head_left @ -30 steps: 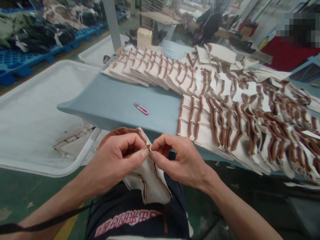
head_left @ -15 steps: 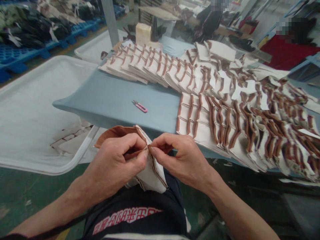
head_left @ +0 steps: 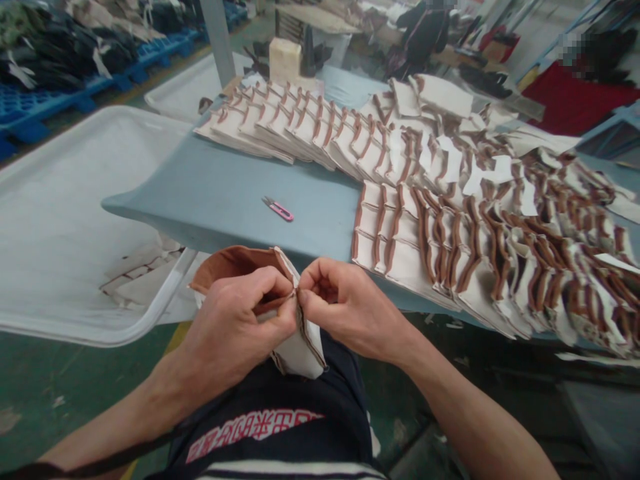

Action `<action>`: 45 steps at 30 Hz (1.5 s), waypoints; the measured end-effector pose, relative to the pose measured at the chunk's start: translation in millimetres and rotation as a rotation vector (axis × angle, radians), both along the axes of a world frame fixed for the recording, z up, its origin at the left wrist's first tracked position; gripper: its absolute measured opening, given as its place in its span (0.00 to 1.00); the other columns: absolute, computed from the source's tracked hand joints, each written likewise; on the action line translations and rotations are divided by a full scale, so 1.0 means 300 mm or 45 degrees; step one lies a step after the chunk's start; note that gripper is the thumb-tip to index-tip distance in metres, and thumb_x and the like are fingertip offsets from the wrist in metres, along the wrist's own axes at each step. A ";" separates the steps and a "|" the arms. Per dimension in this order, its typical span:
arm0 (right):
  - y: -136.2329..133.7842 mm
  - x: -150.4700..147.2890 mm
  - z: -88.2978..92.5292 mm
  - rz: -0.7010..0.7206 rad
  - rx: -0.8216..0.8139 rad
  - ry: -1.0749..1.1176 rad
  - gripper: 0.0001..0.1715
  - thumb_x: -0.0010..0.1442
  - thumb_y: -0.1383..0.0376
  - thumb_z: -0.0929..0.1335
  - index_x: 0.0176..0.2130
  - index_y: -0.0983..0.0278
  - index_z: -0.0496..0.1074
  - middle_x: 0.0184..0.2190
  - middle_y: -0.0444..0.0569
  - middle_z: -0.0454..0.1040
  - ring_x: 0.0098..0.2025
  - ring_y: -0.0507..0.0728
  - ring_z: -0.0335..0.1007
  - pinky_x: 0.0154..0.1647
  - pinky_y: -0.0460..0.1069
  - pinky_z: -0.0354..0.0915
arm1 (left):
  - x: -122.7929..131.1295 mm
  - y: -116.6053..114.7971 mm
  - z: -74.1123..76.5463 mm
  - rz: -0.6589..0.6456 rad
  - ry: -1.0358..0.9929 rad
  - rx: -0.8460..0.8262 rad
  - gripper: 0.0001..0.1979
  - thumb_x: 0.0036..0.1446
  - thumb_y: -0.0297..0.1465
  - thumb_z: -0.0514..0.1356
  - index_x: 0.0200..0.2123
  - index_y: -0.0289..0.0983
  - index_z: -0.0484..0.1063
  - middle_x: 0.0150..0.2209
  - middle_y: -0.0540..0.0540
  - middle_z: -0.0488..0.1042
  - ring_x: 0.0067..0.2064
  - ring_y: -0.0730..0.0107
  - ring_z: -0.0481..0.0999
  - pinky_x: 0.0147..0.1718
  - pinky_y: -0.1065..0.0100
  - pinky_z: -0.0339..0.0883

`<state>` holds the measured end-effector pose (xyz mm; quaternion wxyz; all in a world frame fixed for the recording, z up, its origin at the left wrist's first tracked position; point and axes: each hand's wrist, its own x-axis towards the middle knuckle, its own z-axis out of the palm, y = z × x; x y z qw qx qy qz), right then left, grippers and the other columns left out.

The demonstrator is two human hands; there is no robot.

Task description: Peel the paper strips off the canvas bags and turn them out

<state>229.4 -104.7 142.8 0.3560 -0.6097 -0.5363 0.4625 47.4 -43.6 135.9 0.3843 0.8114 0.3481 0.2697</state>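
Observation:
Over my lap I hold a cream fabric piece with brown trim (head_left: pixel 300 343). My left hand (head_left: pixel 235 327) is closed on its upper edge, thumb and forefinger pinching the seam. My right hand (head_left: pixel 345 307) pinches the same seam from the right, fingertips touching those of the left. The brown lining (head_left: pixel 230 261) of the piece shows above my left hand. Small pink thread snips (head_left: pixel 278 209) lie on the grey-blue table (head_left: pixel 210 193), a little beyond my hands.
Rows of overlapping cream-and-brown fabric pieces (head_left: pixel 450 220) cover the table's right and far side. A large white tray (head_left: pixel 65 220) at the left holds a few pieces (head_left: pixel 143 270). Blue pallets with dark bundles (head_left: pixel 55 60) stand far left. A person (head_left: pixel 425 33) works in the background.
My hands have drawn the fabric piece up and bunched it closer together; less of it hangs below them. The pinch on the seam stays.

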 end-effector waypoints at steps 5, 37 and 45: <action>0.013 0.010 -0.006 0.081 0.009 0.145 0.03 0.58 0.64 0.68 0.34 0.61 0.69 0.26 0.38 0.69 0.27 0.50 0.62 0.26 0.45 0.57 | 0.001 0.027 0.007 -0.092 -0.135 -0.417 0.08 0.56 0.33 0.62 0.25 0.38 0.74 0.23 0.55 0.69 0.24 0.75 0.63 0.21 0.74 0.56; -0.030 0.045 -0.015 0.091 0.125 0.237 0.18 0.62 0.52 0.77 0.37 0.61 0.72 0.32 0.43 0.76 0.33 0.53 0.70 0.38 0.49 0.71 | -0.046 0.080 -0.048 -0.341 -0.249 -0.924 0.15 0.57 0.39 0.71 0.27 0.37 0.73 0.24 0.54 0.67 0.24 0.76 0.60 0.22 0.76 0.53; -0.082 -0.064 -0.050 -0.080 0.199 -0.005 0.13 0.63 0.57 0.76 0.35 0.60 0.72 0.30 0.41 0.76 0.32 0.53 0.71 0.39 0.49 0.69 | -0.050 0.061 -0.018 -0.217 -0.182 -0.650 0.16 0.60 0.39 0.66 0.24 0.37 0.71 0.26 0.51 0.71 0.27 0.72 0.66 0.25 0.73 0.60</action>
